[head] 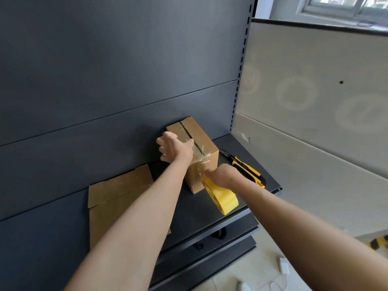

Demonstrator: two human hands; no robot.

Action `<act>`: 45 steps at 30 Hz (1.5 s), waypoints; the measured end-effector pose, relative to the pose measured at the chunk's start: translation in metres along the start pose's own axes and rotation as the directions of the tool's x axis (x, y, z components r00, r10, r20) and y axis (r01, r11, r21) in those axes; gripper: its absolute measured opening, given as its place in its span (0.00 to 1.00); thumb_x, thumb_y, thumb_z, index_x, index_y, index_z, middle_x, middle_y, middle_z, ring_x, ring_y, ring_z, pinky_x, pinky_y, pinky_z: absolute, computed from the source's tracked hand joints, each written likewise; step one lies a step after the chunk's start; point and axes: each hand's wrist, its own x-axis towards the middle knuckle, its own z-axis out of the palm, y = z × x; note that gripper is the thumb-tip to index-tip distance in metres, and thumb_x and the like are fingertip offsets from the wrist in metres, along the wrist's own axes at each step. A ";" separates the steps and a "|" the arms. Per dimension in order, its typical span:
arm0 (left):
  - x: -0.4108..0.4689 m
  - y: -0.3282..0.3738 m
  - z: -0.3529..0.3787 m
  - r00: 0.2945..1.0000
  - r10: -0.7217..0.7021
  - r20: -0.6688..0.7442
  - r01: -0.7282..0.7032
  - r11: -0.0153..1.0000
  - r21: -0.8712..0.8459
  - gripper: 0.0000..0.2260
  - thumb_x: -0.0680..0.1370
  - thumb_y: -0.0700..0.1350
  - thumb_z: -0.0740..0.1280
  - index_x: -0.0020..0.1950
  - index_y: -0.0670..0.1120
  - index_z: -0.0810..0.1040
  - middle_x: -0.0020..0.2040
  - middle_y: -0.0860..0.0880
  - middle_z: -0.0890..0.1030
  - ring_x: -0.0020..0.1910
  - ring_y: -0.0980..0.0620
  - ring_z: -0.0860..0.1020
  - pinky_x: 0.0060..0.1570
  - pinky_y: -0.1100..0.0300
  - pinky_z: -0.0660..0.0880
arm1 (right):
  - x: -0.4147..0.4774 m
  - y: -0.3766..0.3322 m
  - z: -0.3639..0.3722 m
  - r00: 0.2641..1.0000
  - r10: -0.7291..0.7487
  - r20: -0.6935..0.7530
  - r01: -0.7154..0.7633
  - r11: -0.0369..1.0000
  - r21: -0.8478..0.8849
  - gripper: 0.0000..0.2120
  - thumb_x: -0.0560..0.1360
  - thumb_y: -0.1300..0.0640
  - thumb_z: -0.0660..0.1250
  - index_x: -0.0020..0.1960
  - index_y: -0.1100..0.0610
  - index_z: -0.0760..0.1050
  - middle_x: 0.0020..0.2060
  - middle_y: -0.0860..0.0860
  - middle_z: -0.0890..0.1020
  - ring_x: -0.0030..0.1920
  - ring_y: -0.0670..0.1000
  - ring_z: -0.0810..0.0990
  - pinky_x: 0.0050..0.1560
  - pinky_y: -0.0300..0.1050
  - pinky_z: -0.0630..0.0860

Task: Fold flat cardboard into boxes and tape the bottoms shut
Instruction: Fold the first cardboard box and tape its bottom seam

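Behind the box, a dark back panel (105,80) rose as the largest surface, and the dark shelf (235,143) under the box ran out from it. To the left of the box (201,139), a sheet of flat cardboard (117,192) lay on the shelf with its flaps spread, partly hidden by the left forearm. The box itself stood near the back panel toward the right end of the shelf, its upper flaps folded shut with a dark seam open between them. Against the box's near face leaned a yellow tape roll (222,196), its lower end resting on the shelf's front edge. The left hand (174,149) lay on the left half of the box's top, fingers curled down over the left edge and thumb stretched toward the seam, so its grip held the box. The right hand (222,175) sat just in front of the box, its grip closed around the upper part of the tape roll. To the right of the box, a yellow and black utility knife (247,169) lay on the shelf, apart from it. A wrinkled strip of clear tape (201,158) crossed the near end of the seam and ran down the box's near face toward the roll.
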 end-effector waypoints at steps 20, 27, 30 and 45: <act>-0.012 -0.036 -0.021 0.595 0.480 0.645 -0.802 0.397 0.446 0.28 0.83 0.55 0.48 0.78 0.46 0.40 0.78 0.49 0.42 0.77 0.53 0.39 0.73 0.53 0.36 | 0.025 -0.003 0.012 0.993 -0.053 0.109 0.023 0.965 0.261 0.31 0.80 0.40 0.53 0.71 0.64 0.65 0.67 0.58 0.71 0.66 0.57 0.71 0.60 0.46 0.69; -0.014 -0.032 -0.019 0.620 0.456 0.638 -0.773 0.493 0.400 0.31 0.81 0.53 0.58 0.79 0.49 0.45 0.79 0.51 0.46 0.77 0.54 0.42 0.74 0.52 0.39 | 0.028 0.035 0.002 0.866 -0.229 0.445 -0.043 0.852 0.522 0.27 0.74 0.52 0.71 0.69 0.61 0.68 0.61 0.53 0.78 0.62 0.53 0.76 0.68 0.54 0.69; -0.029 -0.031 -0.020 0.690 0.563 0.455 -0.702 0.673 0.233 0.28 0.79 0.51 0.64 0.76 0.48 0.58 0.76 0.49 0.61 0.76 0.50 0.56 0.74 0.54 0.53 | 0.029 0.036 -0.005 0.878 -0.238 0.416 -0.001 0.868 0.497 0.25 0.73 0.55 0.72 0.66 0.61 0.70 0.61 0.54 0.78 0.62 0.55 0.75 0.67 0.57 0.69; -0.096 -0.043 0.013 0.866 -0.366 0.340 0.498 0.679 -0.539 0.15 0.72 0.44 0.71 0.55 0.42 0.73 0.53 0.40 0.80 0.50 0.43 0.81 0.54 0.45 0.77 | 0.052 0.052 -0.022 0.967 -0.168 0.191 -0.015 0.714 0.700 0.07 0.77 0.58 0.64 0.40 0.58 0.74 0.33 0.54 0.77 0.33 0.51 0.76 0.37 0.41 0.73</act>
